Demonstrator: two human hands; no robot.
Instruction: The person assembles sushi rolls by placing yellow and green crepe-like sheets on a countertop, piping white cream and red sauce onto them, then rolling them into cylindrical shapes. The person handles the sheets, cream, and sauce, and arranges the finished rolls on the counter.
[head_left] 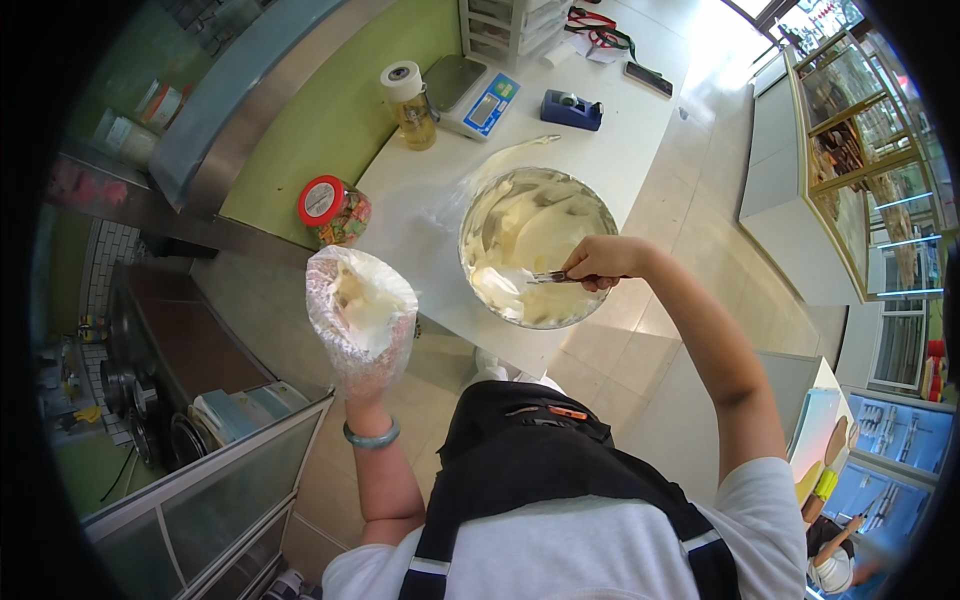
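Left of centre, the left hand (368, 382) is supporting a plastic bag (325, 305) of cream; I cannot tell its finger pose. At centre, the right hand (598, 264) is gripping a spatula (546, 277) over 1 cream-filled bowl (555, 322). A scale (487, 106) is sitting top centre.

A round metal bowl (462, 248), smeared with pale yellow cream (540, 215), sits at the worktop's (410, 190) near right; a cream-coated spatula (538, 277) slants into it. Left, a crinkled translucent plastic bag (385, 345) gapes, cream inside.
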